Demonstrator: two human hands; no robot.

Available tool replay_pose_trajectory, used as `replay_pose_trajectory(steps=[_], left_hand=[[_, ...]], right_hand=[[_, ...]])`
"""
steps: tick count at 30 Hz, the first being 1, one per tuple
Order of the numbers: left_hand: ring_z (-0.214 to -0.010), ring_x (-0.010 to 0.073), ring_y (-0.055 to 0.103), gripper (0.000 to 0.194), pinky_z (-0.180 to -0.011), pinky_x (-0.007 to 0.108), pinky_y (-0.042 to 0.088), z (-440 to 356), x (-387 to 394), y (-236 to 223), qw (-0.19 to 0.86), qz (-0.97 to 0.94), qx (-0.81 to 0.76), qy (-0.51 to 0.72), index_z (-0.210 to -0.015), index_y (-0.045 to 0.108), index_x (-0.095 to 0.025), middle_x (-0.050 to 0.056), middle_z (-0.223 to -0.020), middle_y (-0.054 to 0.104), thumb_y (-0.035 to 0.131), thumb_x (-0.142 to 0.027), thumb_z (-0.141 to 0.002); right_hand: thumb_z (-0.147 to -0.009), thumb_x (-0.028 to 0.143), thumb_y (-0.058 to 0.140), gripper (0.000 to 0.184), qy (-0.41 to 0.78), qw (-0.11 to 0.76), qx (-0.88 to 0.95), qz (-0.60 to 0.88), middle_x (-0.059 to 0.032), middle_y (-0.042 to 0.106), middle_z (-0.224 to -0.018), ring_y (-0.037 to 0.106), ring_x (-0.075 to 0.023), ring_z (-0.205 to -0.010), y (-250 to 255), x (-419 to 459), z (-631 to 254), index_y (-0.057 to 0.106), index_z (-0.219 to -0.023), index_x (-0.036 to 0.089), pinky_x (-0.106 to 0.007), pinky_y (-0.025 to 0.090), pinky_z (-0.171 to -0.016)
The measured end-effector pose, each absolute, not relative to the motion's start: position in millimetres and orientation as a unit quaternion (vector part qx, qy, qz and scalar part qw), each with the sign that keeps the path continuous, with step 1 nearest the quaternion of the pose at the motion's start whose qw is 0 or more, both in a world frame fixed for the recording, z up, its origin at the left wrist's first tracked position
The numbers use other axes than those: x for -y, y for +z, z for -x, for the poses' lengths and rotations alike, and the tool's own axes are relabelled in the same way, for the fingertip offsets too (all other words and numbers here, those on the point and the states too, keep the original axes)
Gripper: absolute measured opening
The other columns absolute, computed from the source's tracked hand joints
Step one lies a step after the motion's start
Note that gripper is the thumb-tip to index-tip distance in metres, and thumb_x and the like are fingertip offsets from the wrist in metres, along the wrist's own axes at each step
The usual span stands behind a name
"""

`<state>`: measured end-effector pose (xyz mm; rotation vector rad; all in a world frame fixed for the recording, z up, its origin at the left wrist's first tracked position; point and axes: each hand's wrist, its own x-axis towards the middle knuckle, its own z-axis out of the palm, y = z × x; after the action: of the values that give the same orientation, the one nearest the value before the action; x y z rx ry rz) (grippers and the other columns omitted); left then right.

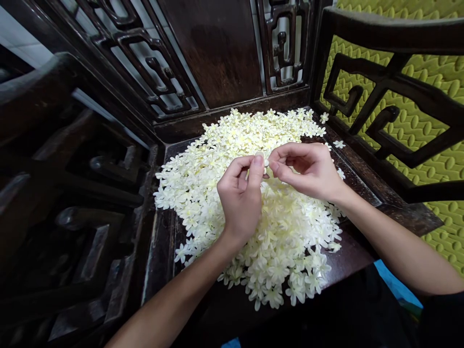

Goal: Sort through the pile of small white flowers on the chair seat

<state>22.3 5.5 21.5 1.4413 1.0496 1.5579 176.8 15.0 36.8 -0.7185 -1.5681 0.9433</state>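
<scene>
A large heap of loose white artificial-looking flowers point(203, 188), pale yellow at their centres, spreads over a dark wooden chair seat point(358, 237). Above the heap, my left hand point(242, 198) pinches a small white flower point(266, 164) between thumb and forefinger. From the other side, my right hand point(310, 171) has its thumb and forefinger pressed together at the edge of that flower. Fingertips cover most of the flower, so its shape is only partly visible.
A dark carved chair back point(213, 53) rises behind the heap. Openwork wooden armrests stand at the left point(83, 217) and right point(384, 92). Beyond the right armrest is a yellow-green quilted surface point(427, 154). A stray flower point(339, 144) lies near the seat's right edge.
</scene>
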Motion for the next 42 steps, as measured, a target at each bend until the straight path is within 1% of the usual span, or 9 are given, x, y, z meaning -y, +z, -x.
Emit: replay_pose_trajectory(steps=[7,14,20,23,28,33,37,40,42], left_hand=[[-0.062,0.0086,0.054,0.018,-0.057,0.022,0.043,-21,-3,24,0.294,-0.603,-0.406,0.620,-0.088,0.069,-0.019,-0.001,-0.075,0.065,0.065,-0.034,-0.097],[-0.060,0.0089,0.052,0.018,-0.056,0.023,0.041,-20,-5,20,0.281,-0.615,-0.409,0.612,-0.089,0.070,-0.019,-0.001,-0.074,0.064,0.067,-0.036,-0.095],[-0.066,0.0114,0.057,0.020,-0.062,0.024,0.047,-22,-3,21,0.352,-0.586,-0.416,0.600,-0.087,0.069,-0.020,-0.001,-0.071,0.060,0.066,-0.038,-0.095],[-0.069,0.0121,0.058,0.022,-0.067,0.025,0.050,-24,-4,20,0.420,-0.550,-0.406,0.597,-0.084,0.068,-0.020,0.000,-0.072,0.059,0.067,-0.039,-0.094],[-0.078,0.0137,0.063,0.024,-0.071,0.026,0.052,-25,-6,20,0.508,-0.508,-0.392,0.575,-0.085,0.067,-0.020,0.003,-0.086,0.066,0.066,-0.042,-0.095],[-0.068,0.0109,0.055,0.028,-0.063,0.023,0.048,-21,-10,23,0.562,-0.466,-0.402,0.553,-0.084,0.064,-0.020,0.002,-0.080,0.060,0.066,-0.046,-0.094],[-0.072,0.0114,0.057,0.030,-0.070,0.024,0.051,-19,-14,22,0.554,-0.433,-0.387,0.596,-0.079,0.060,-0.019,0.001,-0.077,0.054,0.068,-0.044,-0.093],[-0.073,0.0121,0.058,0.030,-0.070,0.024,0.050,-22,-13,22,0.501,-0.461,-0.418,0.602,-0.079,0.063,-0.019,0.002,-0.077,0.058,0.069,-0.044,-0.092],[-0.073,0.0117,0.058,0.027,-0.069,0.023,0.050,-23,-10,23,0.462,-0.485,-0.424,0.609,-0.081,0.065,-0.019,0.002,-0.079,0.061,0.069,-0.043,-0.093]], right_hand=[[-0.079,0.027,0.085,0.022,0.461,0.550,0.620,0.316,-0.0037,0.074,-0.079,0.066,-0.0103,-0.069,41,-11,-176,0.076,-0.091,0.011,-0.021,0.054,-0.063],[-0.076,0.026,0.086,0.021,0.451,0.540,0.624,0.339,-0.0024,0.071,-0.073,0.061,-0.0097,-0.063,42,-12,-176,0.075,-0.085,0.011,-0.021,0.050,-0.057],[-0.080,0.013,0.076,0.004,0.405,0.544,0.661,0.323,-0.0017,0.070,-0.075,0.059,-0.0090,-0.064,38,-15,-179,0.074,-0.083,0.012,-0.022,0.049,-0.059],[-0.078,0.009,0.073,0.006,0.371,0.547,0.682,0.313,-0.0012,0.070,-0.074,0.057,-0.0085,-0.063,37,-16,-180,0.074,-0.083,0.012,-0.022,0.046,-0.058],[-0.075,0.006,0.070,0.011,0.327,0.536,0.717,0.304,-0.0014,0.071,-0.074,0.056,-0.0090,-0.061,35,-17,-181,0.074,-0.083,0.013,-0.024,0.046,-0.055],[-0.077,0.004,0.067,0.012,0.329,0.522,0.740,0.267,-0.0009,0.071,-0.074,0.055,-0.0083,-0.060,36,-15,-180,0.073,-0.083,0.013,-0.024,0.044,-0.053],[-0.076,0.002,0.066,0.012,0.354,0.507,0.752,0.230,0.0008,0.067,-0.070,0.053,-0.0075,-0.058,38,-12,-180,0.070,-0.078,0.013,-0.023,0.044,-0.054],[-0.079,0.008,0.070,0.005,0.370,0.490,0.739,0.277,0.0010,0.065,-0.067,0.049,-0.0065,-0.055,39,-11,-180,0.069,-0.075,0.012,-0.023,0.040,-0.052],[-0.082,0.013,0.072,0.003,0.378,0.487,0.721,0.317,-0.0008,0.067,-0.071,0.051,-0.0073,-0.058,39,-12,-181,0.071,-0.080,0.011,-0.023,0.042,-0.054]])
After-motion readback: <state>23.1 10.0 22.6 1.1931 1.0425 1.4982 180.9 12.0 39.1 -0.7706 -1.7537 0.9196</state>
